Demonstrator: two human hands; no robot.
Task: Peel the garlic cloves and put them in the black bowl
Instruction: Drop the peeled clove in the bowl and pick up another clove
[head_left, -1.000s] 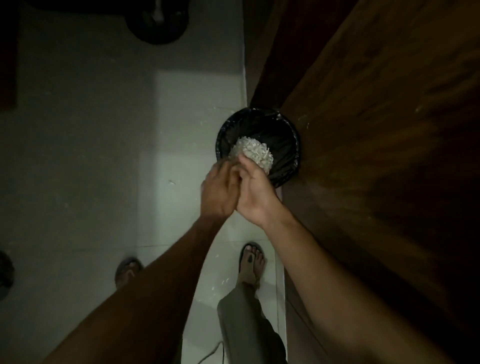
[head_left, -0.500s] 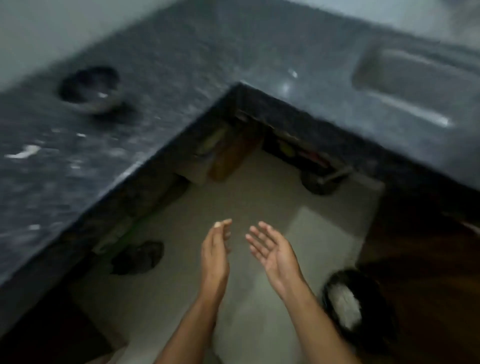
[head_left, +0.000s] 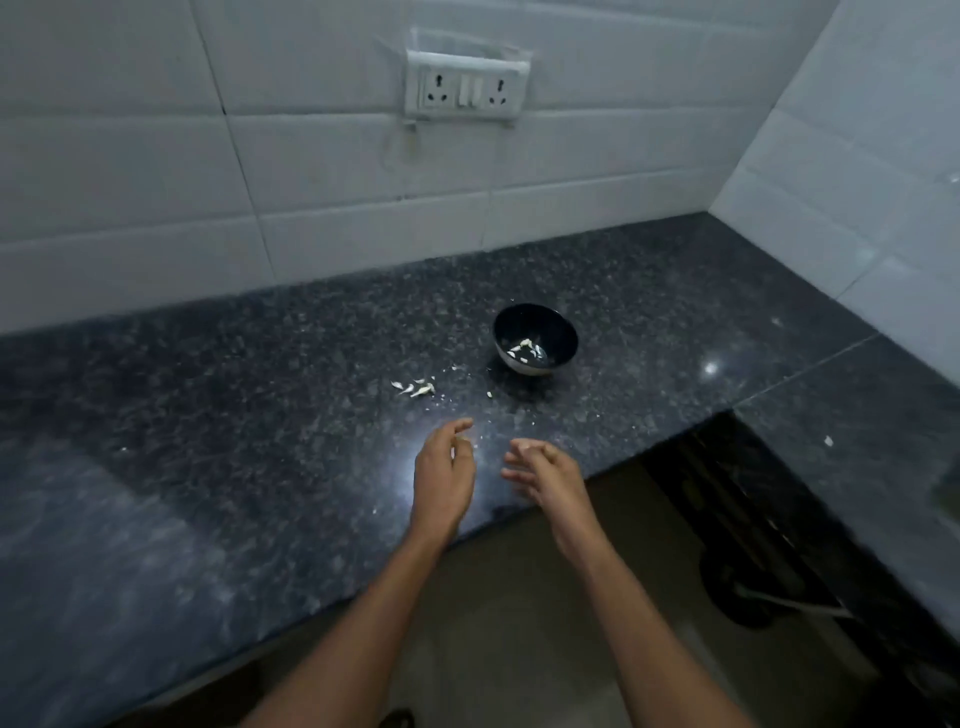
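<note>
Both hands loose, empty – speckled granite counter, black bowl, white-tiled wall

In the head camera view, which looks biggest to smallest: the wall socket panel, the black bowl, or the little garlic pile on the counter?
1. Socket panel
2. Black bowl
3. Garlic pile

True sizes may differ, since distance from the camera varies.

1. A dark speckled granite counter in an L shape, running left to right beyond the fingers, then turning toward the viewer on their right
2. White rectangular wall tiles behind the counter, meeting a second tiled wall at a corner far right of the fingers
3. A white socket and switch plate on the wall, straight beyond the fingers
4. Brownish floor below the counter edge, nearer than the fingers
5. A bright light glare on the counter just left of the fingers
</note>
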